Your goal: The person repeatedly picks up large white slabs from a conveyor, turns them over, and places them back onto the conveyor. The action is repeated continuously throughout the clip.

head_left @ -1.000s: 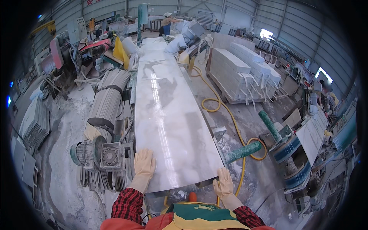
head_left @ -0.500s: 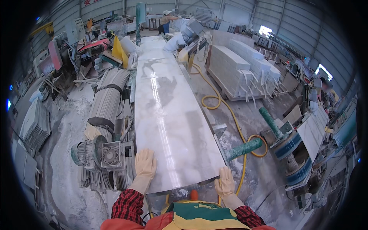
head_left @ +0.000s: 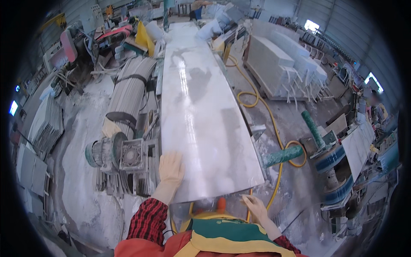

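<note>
A long polished white stone slab (head_left: 209, 141) with grey patches stretches away in front of me on a machine bed. My left hand (head_left: 172, 168), in a pale rubber glove, lies flat on the slab close to its near left corner, fingers stretched forward. Just off the near right corner, my right hand (head_left: 255, 207), also gloved, hovers apart from the slab with its fingers pointing left and loosely bent. Nothing shows in it.
A grey motor with a gearbox (head_left: 130, 155) and strapped stone strips (head_left: 130, 92) stand left of the slab. At right lie a yellow hose (head_left: 280, 171), a green roller (head_left: 282, 156) and stacked white blocks (head_left: 274, 64). Other people (head_left: 198, 10) are farther off.
My right hand has come off the slab's near right corner and turned inward. The left hand stays on the slab. The whole view has shifted, with the scene now higher and further right.
</note>
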A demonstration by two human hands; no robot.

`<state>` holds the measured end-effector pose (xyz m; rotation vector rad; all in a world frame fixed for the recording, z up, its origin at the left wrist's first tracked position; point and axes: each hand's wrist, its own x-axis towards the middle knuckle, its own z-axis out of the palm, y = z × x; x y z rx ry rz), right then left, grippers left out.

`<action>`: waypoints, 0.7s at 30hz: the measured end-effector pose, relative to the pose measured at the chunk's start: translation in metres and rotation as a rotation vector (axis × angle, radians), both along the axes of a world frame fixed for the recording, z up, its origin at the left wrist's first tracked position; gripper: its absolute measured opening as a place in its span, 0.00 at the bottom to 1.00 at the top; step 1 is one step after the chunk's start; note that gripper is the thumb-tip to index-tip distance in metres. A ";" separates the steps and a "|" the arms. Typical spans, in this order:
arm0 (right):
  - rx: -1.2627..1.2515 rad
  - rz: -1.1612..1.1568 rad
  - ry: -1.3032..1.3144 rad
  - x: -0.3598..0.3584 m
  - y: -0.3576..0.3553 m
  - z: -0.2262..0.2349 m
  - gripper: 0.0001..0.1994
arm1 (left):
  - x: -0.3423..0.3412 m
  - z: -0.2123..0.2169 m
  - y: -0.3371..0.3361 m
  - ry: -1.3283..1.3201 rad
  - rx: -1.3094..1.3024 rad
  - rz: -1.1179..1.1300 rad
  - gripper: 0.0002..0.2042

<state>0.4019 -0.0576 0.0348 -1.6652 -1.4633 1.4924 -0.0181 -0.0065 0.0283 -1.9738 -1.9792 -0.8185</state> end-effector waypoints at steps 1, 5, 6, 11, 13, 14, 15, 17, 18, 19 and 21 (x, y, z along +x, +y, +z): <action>-0.260 -0.076 0.250 -0.001 0.004 -0.034 0.30 | 0.002 0.001 0.002 0.000 0.016 -0.012 0.20; -0.653 -0.249 0.639 -0.063 0.021 -0.016 0.29 | -0.007 -0.012 -0.008 -0.063 -0.173 0.020 0.25; -0.723 -0.314 0.757 -0.073 0.026 -0.025 0.28 | -0.007 -0.012 -0.008 -0.082 -0.203 0.013 0.25; -0.530 -0.554 0.885 -0.112 0.023 -0.029 0.25 | -0.005 -0.004 -0.014 -0.130 -0.235 -0.023 0.27; -0.508 -0.536 0.870 -0.105 0.022 -0.048 0.25 | -0.006 0.003 -0.015 -0.147 -0.282 -0.052 0.27; -0.513 -0.540 0.839 -0.100 0.024 -0.059 0.25 | -0.005 0.005 -0.016 -0.154 -0.305 -0.071 0.27; -0.534 -0.538 0.846 -0.098 0.022 -0.062 0.24 | -0.006 0.003 -0.022 -0.139 -0.278 -0.060 0.28; -0.584 -0.545 0.891 -0.092 0.013 -0.055 0.23 | -0.001 -0.008 -0.034 -0.108 -0.224 -0.042 0.28; -0.614 -0.556 0.930 -0.085 0.007 -0.047 0.22 | 0.004 -0.010 -0.042 -0.125 -0.234 -0.053 0.29; -0.610 -0.530 0.873 -0.076 -0.002 -0.042 0.21 | 0.010 -0.010 -0.053 -0.145 -0.247 -0.064 0.29; -0.607 -0.477 0.760 -0.056 -0.023 -0.039 0.20 | 0.021 -0.007 -0.072 -0.153 -0.264 -0.072 0.30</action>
